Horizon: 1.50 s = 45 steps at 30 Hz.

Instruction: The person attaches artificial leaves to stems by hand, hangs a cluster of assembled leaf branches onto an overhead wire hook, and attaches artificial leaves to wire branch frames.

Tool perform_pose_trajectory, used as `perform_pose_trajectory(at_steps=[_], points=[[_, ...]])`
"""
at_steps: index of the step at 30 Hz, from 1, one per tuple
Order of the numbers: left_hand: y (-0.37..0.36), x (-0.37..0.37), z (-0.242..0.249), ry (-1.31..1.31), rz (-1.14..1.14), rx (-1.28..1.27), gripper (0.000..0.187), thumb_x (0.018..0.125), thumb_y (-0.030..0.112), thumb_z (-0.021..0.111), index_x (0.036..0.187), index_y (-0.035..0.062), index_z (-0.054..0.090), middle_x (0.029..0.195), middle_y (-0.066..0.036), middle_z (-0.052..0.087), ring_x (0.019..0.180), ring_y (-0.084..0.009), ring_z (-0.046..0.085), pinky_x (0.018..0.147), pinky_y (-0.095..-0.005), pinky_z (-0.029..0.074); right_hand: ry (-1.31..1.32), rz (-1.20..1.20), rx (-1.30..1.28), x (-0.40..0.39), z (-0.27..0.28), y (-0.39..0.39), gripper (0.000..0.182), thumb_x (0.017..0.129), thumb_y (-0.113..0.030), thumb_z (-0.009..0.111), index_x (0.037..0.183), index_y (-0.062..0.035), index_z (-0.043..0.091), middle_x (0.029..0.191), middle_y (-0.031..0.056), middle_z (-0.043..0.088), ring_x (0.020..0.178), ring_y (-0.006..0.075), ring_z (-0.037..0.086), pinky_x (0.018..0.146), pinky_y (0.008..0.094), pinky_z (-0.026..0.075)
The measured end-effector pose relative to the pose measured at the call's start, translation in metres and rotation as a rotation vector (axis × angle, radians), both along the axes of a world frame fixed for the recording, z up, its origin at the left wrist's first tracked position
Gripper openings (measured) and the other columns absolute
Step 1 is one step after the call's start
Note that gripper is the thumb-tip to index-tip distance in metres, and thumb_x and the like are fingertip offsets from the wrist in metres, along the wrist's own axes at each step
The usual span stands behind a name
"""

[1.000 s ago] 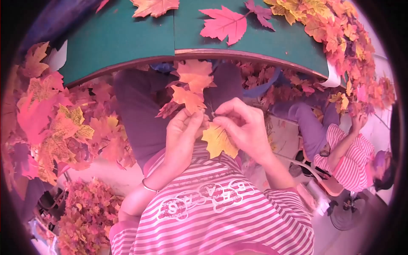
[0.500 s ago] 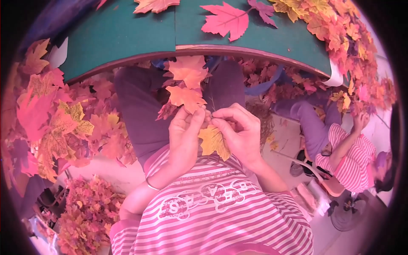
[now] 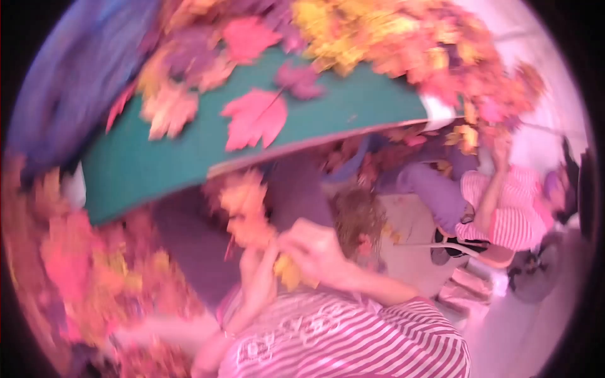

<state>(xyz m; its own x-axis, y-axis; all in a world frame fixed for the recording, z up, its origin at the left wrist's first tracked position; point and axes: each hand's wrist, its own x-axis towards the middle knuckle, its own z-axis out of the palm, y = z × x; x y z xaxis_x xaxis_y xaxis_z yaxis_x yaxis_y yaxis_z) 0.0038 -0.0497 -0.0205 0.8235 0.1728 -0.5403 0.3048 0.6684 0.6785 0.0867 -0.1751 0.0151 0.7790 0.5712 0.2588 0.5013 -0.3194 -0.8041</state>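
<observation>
Both of my hands are close together over my lap, blurred by motion. My left hand (image 3: 258, 274) is closed around the lower part of a garland of orange leaves (image 3: 242, 205) that hangs down from under the table edge. My right hand (image 3: 315, 249) has its fingers pinched beside it; what they hold is too blurred to name. A yellow leaf (image 3: 288, 272) sits between the two hands, below the fingers.
A green table (image 3: 189, 151) carries a pink leaf (image 3: 257, 118), a purple leaf (image 3: 300, 80) and a heap of yellow and orange leaves (image 3: 353, 31). More leaves (image 3: 120, 271) lie at left. A co-worker (image 3: 504, 201) sits at right, near a box (image 3: 466, 290).
The view has tilted and shifted, showing more of the tabletop and its leaves. My right hand has risen relative to my left. The yellow leaf remains between them.
</observation>
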Motion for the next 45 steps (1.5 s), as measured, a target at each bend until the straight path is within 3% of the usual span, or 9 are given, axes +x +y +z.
perform_pose_trajectory(at_steps=[3,18,23,28,29,30,33,41,45], points=[[-0.001,0.013,0.003,0.004,0.011,-0.304,0.017,0.104,0.012,0.051,0.117,0.0025,0.054,0.105,-0.004,0.059,0.097,-0.0125,0.059,0.081,-0.0274,0.050,0.204,-0.096,0.047,0.007,0.000,-0.006,0.010,0.079,0.000,0.072,0.088,-0.0011,0.069,0.082,0.0127,0.065,0.073,0.0291,0.066,0.063,0.0371,0.052],[-0.012,0.017,-0.026,-0.038,0.025,-0.150,0.019,0.099,0.006,0.056,0.118,0.0013,0.056,0.109,-0.008,0.064,0.100,-0.0153,0.063,0.090,-0.0307,0.052,0.080,-0.019,0.028,0.007,-0.016,-0.022,0.011,0.085,-0.003,0.065,0.094,0.0006,0.059,0.078,0.0133,0.051,0.066,0.0329,0.059,0.056,0.0395,0.049],[-0.012,0.018,-0.036,0.049,-0.065,-0.260,0.016,0.102,0.013,0.054,0.116,0.0060,0.056,0.107,-0.007,0.064,0.097,-0.0146,0.064,0.086,-0.0315,0.055,0.089,0.269,-0.092,0.048,-0.002,-0.042,0.015,0.085,-0.010,0.065,0.092,-0.0015,0.055,0.083,0.0144,0.050,0.072,0.0337,0.058,0.059,0.0422,0.049],[-0.019,0.029,-0.013,0.179,-0.085,-0.254,0.011,0.103,0.018,0.053,0.111,0.0111,0.058,0.100,-0.003,0.065,0.087,-0.0145,0.065,0.073,-0.0304,0.058,-0.752,-0.177,-0.019,0.203,0.114,-0.069,0.006,0.080,-0.004,0.066,0.085,-0.0035,0.063,0.082,0.0126,0.060,0.075,0.0307,0.061,0.064,0.0400,0.051],[-0.020,0.031,-0.009,0.196,-0.083,-0.238,0.012,0.103,0.017,0.053,0.112,0.0108,0.058,0.100,-0.003,0.065,0.086,-0.0146,0.066,0.072,-0.0301,0.058,-0.579,-0.383,0.072,0.238,0.130,-0.072,0.004,0.081,-0.003,0.064,0.084,-0.0006,0.065,0.081,0.0145,0.063,0.074,0.0316,0.062,0.065,0.0393,0.050],[-0.013,0.028,-0.010,0.261,-0.186,-0.153,0.035,0.102,0.025,0.057,0.134,0.0129,0.049,0.121,-0.006,0.057,0.115,-0.0229,0.057,0.095,-0.0386,0.052,-0.679,-0.476,0.047,0.290,0.134,-0.082,0.007,0.081,-0.002,0.062,0.086,0.0012,0.066,0.080,0.0171,0.063,0.076,0.0316,0.064,0.067,0.0384,0.051],[-0.012,0.029,-0.004,0.190,-0.127,-0.251,0.027,0.101,0.023,0.058,0.126,0.0157,0.052,0.113,-0.004,0.058,0.112,-0.0197,0.057,0.091,-0.0377,0.053,-0.788,-0.540,-0.009,0.437,0.128,-0.108,0.009,0.079,-0.001,0.062,0.084,0.0004,0.070,0.082,0.0179,0.070,0.077,0.0345,0.069,0.071,0.0421,0.054],[-0.005,0.050,0.018,0.230,-0.137,-0.151,0.064,0.095,0.005,0.061,0.151,0.0177,0.033,0.125,-0.008,0.052,0.117,-0.0185,0.054,0.097,-0.0353,0.049,-0.760,-0.774,-0.195,0.613,0.138,-0.099,0.034,0.076,0.002,0.066,0.107,-0.0120,0.072,0.095,0.0201,0.071,0.097,0.0361,0.068,0.086,0.0438,0.053],[0.001,0.051,0.002,0.201,-0.071,-0.156,0.063,0.095,0.005,0.062,0.151,0.0190,0.035,0.116,-0.002,0.054,0.111,-0.0136,0.055,0.095,-0.0313,0.048,-0.633,-0.656,-0.174,0.625,0.140,-0.095,0.013,0.074,-0.005,0.073,0.087,-0.0072,0.073,0.088,0.0171,0.070,0.087,0.0346,0.067,0.078,0.0409,0.052]])
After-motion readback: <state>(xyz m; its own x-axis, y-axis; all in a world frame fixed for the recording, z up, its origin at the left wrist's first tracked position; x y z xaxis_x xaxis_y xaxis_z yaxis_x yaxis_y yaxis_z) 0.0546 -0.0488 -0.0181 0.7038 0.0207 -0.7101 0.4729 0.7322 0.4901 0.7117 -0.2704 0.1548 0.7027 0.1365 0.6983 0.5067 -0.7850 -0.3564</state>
